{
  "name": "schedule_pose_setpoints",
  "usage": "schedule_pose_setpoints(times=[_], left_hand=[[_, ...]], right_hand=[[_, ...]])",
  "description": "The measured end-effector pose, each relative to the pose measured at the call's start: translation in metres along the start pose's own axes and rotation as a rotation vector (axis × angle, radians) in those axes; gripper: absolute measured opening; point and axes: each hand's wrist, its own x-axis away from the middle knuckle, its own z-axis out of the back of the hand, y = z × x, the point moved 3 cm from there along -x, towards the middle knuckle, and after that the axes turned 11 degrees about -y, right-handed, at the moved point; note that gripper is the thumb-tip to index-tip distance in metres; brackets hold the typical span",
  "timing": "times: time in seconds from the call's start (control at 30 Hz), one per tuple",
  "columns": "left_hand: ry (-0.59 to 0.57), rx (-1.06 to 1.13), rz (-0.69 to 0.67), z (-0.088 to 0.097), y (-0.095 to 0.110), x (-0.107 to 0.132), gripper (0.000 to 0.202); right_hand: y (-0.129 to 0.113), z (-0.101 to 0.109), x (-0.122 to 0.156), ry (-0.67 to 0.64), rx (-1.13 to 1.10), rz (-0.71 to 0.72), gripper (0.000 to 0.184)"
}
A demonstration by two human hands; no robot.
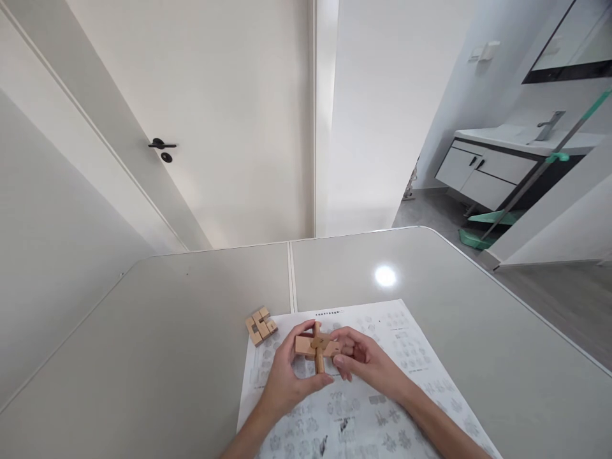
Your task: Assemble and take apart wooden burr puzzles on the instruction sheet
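Note:
A wooden interlocking puzzle (317, 344), with flat bars crossed by an upright rounded rod, is held above a printed sheet (354, 395). My left hand (287, 370) grips it from the left, fingers at the rod's far end and thumb by its near end. From the right, my right hand (361, 357) pinches the end of a flat bar with curled fingers. Some of its fingertips are hidden behind the wood. Another set of notched wooden puzzle pieces (261, 326) lies at the sheet's upper left corner, apart from both hands.
The grey table (201, 357) has a seam (291, 274) across it and a bright light reflection on its far right. Behind it stands a white door (229, 127) with a black handle (162, 145). At the right are a washbasin cabinet (482, 166) and a green dustpan (475, 239).

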Motion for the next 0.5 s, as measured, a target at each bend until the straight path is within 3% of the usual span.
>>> schedule_pose_setpoints(times=[0.13,0.27,0.5], left_hand=[[0.032,-0.091,0.003,-0.0003,-0.0014,0.0025,0.099],[0.009,-0.219,-0.034,-0.0037,0.0016,0.0053,0.097],[-0.061,-0.292,-0.044,-0.0081,0.0051,0.0062,0.093]], right_hand=[[-0.0012,-0.0015,0.0016,0.023,0.273,0.001,0.028],[-0.0051,-0.0053,0.0015,0.012,0.529,0.073,0.020],[-0.0090,-0.0037,0.0030,0.038,0.547,0.105,0.044]])
